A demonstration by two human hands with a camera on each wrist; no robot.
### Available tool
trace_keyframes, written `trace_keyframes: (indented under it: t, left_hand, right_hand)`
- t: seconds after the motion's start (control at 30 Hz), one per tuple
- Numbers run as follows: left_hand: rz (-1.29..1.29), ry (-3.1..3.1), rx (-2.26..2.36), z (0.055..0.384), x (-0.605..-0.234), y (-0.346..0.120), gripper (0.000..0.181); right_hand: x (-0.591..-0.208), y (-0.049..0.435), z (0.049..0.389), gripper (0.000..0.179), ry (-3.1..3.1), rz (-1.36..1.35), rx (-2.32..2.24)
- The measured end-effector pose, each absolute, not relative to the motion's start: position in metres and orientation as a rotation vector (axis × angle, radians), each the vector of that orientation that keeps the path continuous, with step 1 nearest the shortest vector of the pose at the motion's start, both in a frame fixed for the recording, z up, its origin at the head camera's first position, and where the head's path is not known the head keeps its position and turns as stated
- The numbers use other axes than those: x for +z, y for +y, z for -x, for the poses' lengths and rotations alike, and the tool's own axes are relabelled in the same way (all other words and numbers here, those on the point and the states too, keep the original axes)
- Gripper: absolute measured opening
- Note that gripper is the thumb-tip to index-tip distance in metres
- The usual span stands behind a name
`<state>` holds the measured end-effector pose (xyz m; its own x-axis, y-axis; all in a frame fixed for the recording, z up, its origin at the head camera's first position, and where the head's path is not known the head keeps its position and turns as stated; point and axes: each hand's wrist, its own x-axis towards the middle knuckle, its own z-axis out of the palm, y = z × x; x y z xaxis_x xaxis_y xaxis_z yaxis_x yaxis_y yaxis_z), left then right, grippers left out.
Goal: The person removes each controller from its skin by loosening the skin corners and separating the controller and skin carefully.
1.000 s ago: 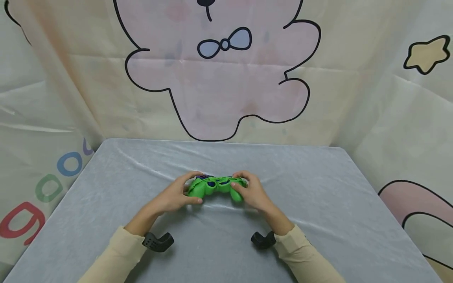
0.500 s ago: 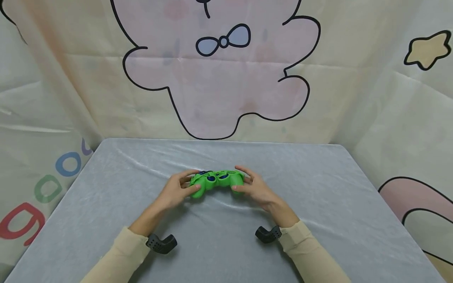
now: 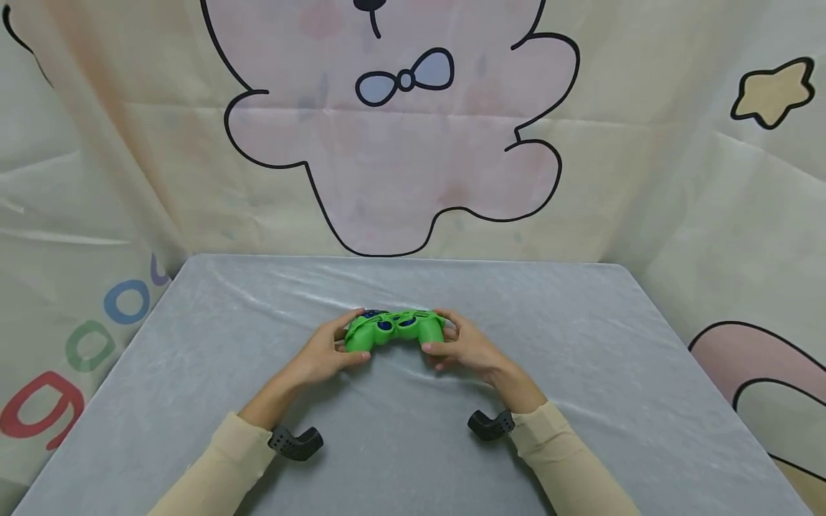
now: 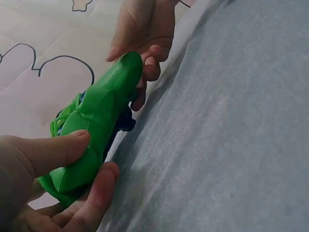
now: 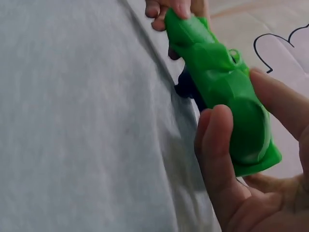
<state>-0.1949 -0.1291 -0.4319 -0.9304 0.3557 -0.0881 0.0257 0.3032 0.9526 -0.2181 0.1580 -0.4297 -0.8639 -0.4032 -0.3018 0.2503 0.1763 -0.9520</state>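
Note:
A game controller in a bright green cover (image 3: 396,327), with dark blue sticks and buttons, is between both hands near the middle of the table. My left hand (image 3: 325,352) grips its left end, thumb along the near side and fingers behind and below. At the other end my right hand (image 3: 466,347) holds the right grip between thumb and fingers. The left wrist view shows the left thumb pressed on the green cover (image 4: 91,125), the fingertips curled under it. In the right wrist view a dark blue part (image 5: 186,84) shows along the underside of the controller.
A pale grey-blue cloth (image 3: 400,444) covers the table. Behind it hangs a cream curtain (image 3: 594,179) printed with a pink figure. Black wrist mounts (image 3: 297,443) sit at both cuffs.
The controller rose slightly and tilted, with its handles now pointing toward me. My right fingers lifted off its top edge, then came back against it; both thumbs shifted on the handles.

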Motion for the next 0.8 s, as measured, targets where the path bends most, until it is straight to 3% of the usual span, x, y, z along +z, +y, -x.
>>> trace_keyframes:
  t: [0.3, 0.53, 0.8]
  left_hand:
    - [-0.295, 2.258, 1.719, 0.1958, -0.4347, -0.1272, 0.084]
    - [-0.297, 2.28, 1.709, 0.1964, -0.4336, -0.1283, 0.081]
    - [-0.25, 2.317, 1.668, 0.1948, -0.4328, -0.127, 0.081]
  right_hand:
    - [-0.4305, 0.1567, 0.2171, 0.07, 2.072, 0.151, -1.642]
    - [-0.4311, 0.16, 0.2189, 0.072, 2.075, 0.236, -1.566]
    - [-0.4371, 0.1597, 0.2205, 0.05, 2.057, 0.25, -1.623]
